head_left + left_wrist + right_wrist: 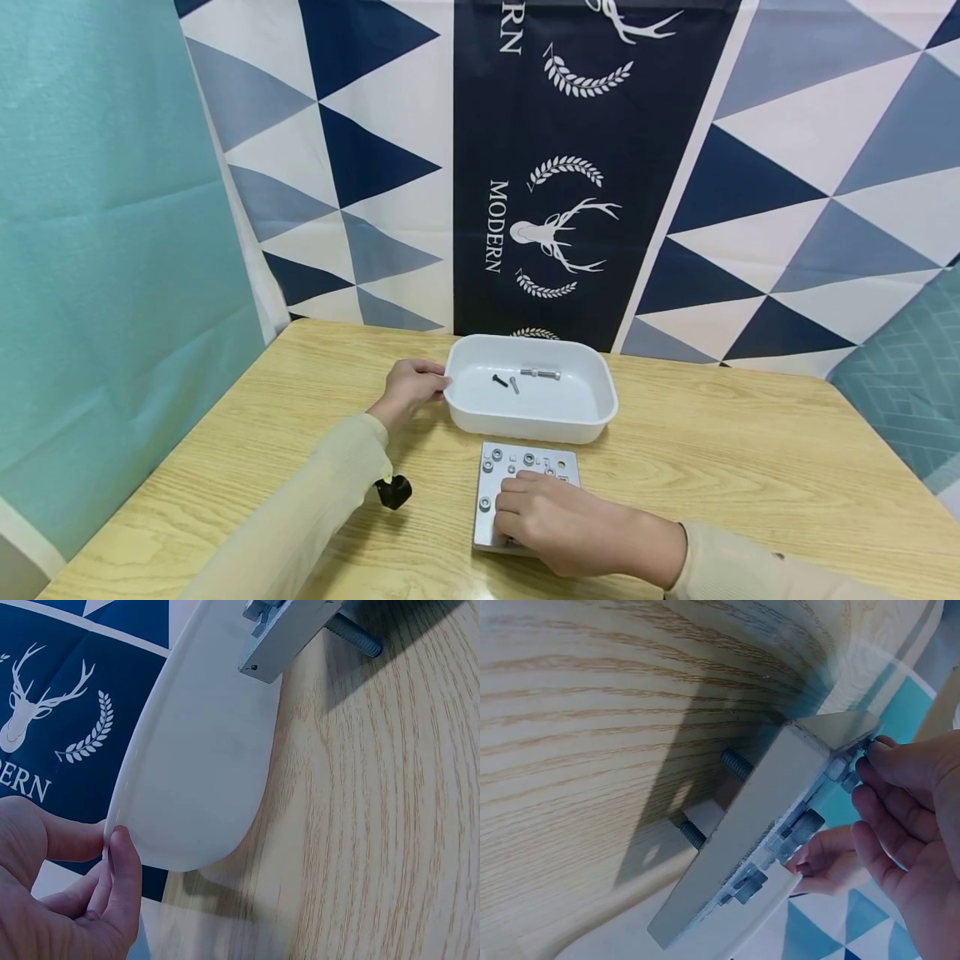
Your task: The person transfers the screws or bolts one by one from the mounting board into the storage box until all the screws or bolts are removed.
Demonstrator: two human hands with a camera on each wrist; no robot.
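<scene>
On the table (712, 450), a white tray (525, 424) is placed at the far side, and a metal plate (497, 487) is laid just before it, nearer to the person. The rim of the tray is pinched at its left end by the left hand (411, 387); this grip is closed on the thin wall only, perhaps so that the tray is kept from sliding. Over the near part of the plate the right hand (551, 518) is bent, and its grip is nearly closed: a small bolt (865, 751) (mostly covered by the fingertips) seems to be pinched at the plate's edge. Threaded ends (692, 834) are seen projecting under the plate. Inside the tray some loose bolts (547, 375) are gathered, probably because they would roll away otherwise.
</scene>
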